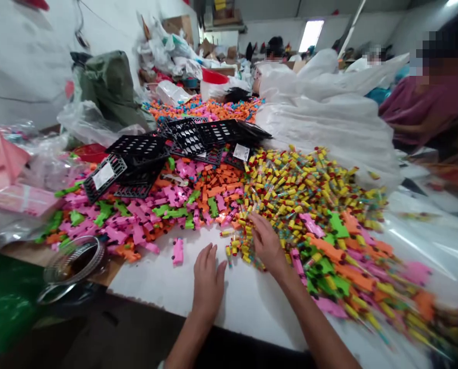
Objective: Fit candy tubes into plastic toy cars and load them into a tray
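Observation:
My left hand (208, 279) rests over the white tabletop (155, 282), its fingers loosely together and its thumb apart, with nothing visible in it. A single pink toy car (178, 251) lies to its left. At the near edge of a heap of small yellow pieces (290, 179) with red ends, my right hand (266, 240) reaches in with bent fingers; whether it grips a piece is hidden. Pink, green and orange toy cars (136, 220) spread across the left, and more cars (340, 266) lie right of my right forearm.
Black perforated trays (136, 154) lie on the heap's far side. A clear plastic basket (75, 261) stands at the table's left edge, near a pink box (23, 199). White plastic sheeting (321, 118) bulges behind the yellow pieces. A person in purple (424, 105) sits at the right.

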The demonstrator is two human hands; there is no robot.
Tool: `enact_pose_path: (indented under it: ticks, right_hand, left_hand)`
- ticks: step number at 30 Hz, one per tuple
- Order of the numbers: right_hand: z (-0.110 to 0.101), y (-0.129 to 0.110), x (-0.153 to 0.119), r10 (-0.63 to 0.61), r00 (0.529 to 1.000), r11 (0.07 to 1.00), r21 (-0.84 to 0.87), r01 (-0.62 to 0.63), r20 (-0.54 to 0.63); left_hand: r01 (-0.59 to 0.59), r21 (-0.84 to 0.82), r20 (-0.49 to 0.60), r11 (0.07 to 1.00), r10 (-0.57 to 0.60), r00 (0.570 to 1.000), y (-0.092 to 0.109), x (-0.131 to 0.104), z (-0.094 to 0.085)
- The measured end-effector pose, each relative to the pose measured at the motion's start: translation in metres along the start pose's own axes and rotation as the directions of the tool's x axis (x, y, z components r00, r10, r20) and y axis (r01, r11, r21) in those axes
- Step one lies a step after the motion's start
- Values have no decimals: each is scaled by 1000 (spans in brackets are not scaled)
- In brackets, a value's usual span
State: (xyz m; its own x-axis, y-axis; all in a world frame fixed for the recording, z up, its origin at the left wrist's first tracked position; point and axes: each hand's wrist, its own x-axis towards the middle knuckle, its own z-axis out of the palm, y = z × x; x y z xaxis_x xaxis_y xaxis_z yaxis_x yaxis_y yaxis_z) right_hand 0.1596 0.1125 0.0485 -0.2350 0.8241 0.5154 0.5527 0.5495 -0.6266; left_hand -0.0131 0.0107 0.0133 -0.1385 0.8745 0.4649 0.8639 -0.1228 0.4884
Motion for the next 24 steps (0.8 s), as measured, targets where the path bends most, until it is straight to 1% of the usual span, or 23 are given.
enact_pose_path:
  ticks: [1,3,5,6,8,9,11,13,15,17,20,22,24]
  right_hand:
    - [2,-9,-4,-34,999,997,-67,36,28]
    - [11,-25,-16,-85,988,971,-211,111,125]
    - [26,-36,-31,-105,971,934,-315,171,214]
    - [34,-38,-38,-112,967,920,-344,188,230]
    - [42,-36,-51,-124,973,908,-374,191,195]
    - [43,-32,-57,-134,978,906,-380,187,162]
    - [37,-23,-67,-170,979,902,-383,199,109]
    - [27,-17,-74,-197,977,901,-378,214,82]
    - [19,-14,-79,-189,980,906,-376,195,53]
    - [16,-15,-82,-164,986,910,-383,158,18]
    - [19,-18,-82,-158,987,901,-410,140,-10]
    - [21,-22,-80,-173,985,894,-423,148,-21]
    - [22,-25,-77,-209,977,881,-440,173,-36]
  left_hand:
    - [4,7,-34,1000,-4,999,-2,-10,0]
    - [22,6,-68,1000,-22,997,-4,-22,1]
    - [45,-18,-87,999,-47,995,-6,-28,3]
    - [52,-30,-95,998,-54,994,-6,-28,4]
    - [47,-45,-108,998,-52,993,-8,-27,6]
    - [35,-55,-112,998,-41,993,-8,-27,5]
    - [18,-90,-101,996,-27,995,-10,-27,3]
    - [19,-131,-70,991,-29,997,-11,-28,0]
    - [27,-159,-40,987,-34,999,-11,-28,-3]
    - [26,-185,-27,982,-32,999,-11,-27,-5]
    - [11,-223,-30,975,-18,999,-11,-25,-4]
    - [-8,-237,-48,971,-4,999,-15,-27,-2]
    - [-36,-244,-87,969,15,996,-25,-30,1]
